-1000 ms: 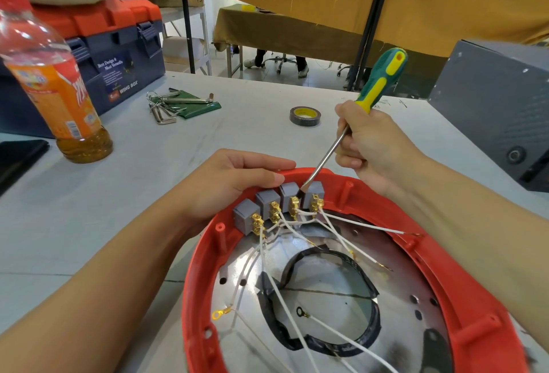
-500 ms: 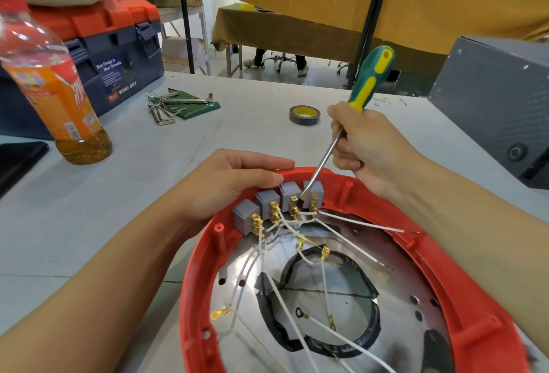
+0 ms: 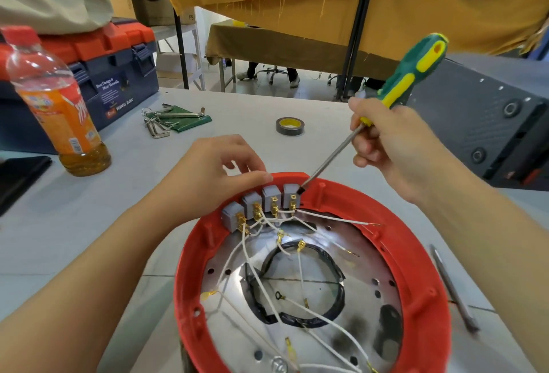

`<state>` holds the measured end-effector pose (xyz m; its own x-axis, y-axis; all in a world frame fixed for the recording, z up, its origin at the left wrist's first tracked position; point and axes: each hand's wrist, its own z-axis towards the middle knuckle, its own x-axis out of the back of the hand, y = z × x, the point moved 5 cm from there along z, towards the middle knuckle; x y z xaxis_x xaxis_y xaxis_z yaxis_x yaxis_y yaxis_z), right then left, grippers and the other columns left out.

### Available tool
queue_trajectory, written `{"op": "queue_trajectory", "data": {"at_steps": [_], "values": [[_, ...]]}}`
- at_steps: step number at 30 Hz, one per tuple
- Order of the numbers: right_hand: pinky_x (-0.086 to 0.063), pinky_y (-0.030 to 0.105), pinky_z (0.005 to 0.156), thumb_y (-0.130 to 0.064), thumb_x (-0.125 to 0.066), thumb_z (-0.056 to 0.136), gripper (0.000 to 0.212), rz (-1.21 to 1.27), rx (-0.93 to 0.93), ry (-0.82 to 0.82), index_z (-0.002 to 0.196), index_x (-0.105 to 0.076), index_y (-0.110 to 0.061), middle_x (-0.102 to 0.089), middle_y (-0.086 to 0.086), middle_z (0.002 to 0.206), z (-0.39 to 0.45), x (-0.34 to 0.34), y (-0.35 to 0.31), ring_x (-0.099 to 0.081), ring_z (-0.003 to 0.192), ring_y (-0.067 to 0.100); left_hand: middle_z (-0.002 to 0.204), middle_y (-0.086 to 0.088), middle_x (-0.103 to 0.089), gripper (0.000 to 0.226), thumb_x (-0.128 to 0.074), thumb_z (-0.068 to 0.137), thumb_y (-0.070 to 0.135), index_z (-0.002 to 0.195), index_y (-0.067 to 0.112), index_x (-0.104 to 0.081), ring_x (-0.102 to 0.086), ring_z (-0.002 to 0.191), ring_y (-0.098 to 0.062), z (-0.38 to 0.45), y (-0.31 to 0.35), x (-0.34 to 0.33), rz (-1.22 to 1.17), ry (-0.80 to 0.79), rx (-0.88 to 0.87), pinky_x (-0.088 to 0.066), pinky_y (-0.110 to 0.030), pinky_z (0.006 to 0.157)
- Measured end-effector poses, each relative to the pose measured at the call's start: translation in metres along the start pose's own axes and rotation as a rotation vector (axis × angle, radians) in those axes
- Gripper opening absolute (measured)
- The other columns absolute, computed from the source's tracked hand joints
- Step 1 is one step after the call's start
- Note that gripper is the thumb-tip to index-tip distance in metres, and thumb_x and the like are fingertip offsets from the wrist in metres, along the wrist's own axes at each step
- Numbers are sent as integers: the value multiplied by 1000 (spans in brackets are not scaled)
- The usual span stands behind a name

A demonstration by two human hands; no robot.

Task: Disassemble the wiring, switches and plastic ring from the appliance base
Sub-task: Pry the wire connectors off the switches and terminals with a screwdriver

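The right hand [image 3: 392, 146] is gripping 1 screwdriver [image 3: 377, 114], tip touching the rightmost of 4 grey switches [image 3: 261, 206]. The left hand [image 3: 214, 170] is resting, fingers loosely curled, on the red ring [image 3: 190, 256] beside them.

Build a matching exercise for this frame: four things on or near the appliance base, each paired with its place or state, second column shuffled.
Things:
1. screwdriver
2. tape roll
3. hex keys
4. drink bottle

Places or states:
A. upright on the table, far left
B. lying flat on the table beyond the red plastic ring
C. gripped by the right hand, tip at the rightmost switch
D. lying on a green pouch near the toolbox

Pairs: 1-C, 2-B, 3-D, 4-A
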<state>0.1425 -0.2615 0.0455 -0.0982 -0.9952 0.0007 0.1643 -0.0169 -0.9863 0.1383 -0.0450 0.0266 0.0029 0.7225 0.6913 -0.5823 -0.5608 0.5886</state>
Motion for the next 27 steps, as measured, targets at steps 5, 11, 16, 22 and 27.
{"op": "queue_trajectory", "data": {"at_steps": [5, 11, 16, 22, 27], "values": [[-42, 23, 42, -23, -56, 92, 30, 4, 47, 89, 65, -54, -11, -45, -2, 42, -35, 18, 5, -38, 38, 11, 76, 12, -67, 3, -73, 80, 26, 78, 25, -75, -59, 72, -3, -2, 36, -16, 106, -258, -75, -44, -16, 68], [-41, 28, 47, -23, -56, 92, 31, 21, 64, 152, 63, -54, -11, -45, -3, 40, -53, 23, 15, -39, 38, 12, 73, 10, -69, 4, -73, 80, 21, 81, 24, -75, -59, 68, 0, -7, 46, -38, 204, -405, -26, -41, -10, 64], [-40, 28, 49, -23, -56, 92, 32, 35, 42, 147, 63, -54, -9, -45, -1, 41, -55, 26, 24, -39, 39, 13, 78, 6, -71, 6, -75, 77, 19, 81, 23, -74, -62, 70, -1, -10, 42, -43, 248, -479, 24, -47, -19, 69], [-41, 28, 51, -23, -56, 92, 32, 18, 55, 154, 64, -54, -9, -47, -1, 42, -57, 26, 26, -40, 38, 11, 82, 11, -64, 12, -80, 73, 25, 81, 25, -71, -60, 75, -2, -12, 42, -51, 339, -587, 43, -46, -20, 71], [-44, 24, 47, -23, -55, 93, 32, 35, 46, 161, 65, -54, -8, -46, -1, 41, -56, 28, 27, -37, 38, 11, 81, 14, -52, 12, -79, 74, 26, 82, 20, -72, -56, 79, -6, -15, 44, -53, 403, -604, -3, -48, -29, 76]]}}
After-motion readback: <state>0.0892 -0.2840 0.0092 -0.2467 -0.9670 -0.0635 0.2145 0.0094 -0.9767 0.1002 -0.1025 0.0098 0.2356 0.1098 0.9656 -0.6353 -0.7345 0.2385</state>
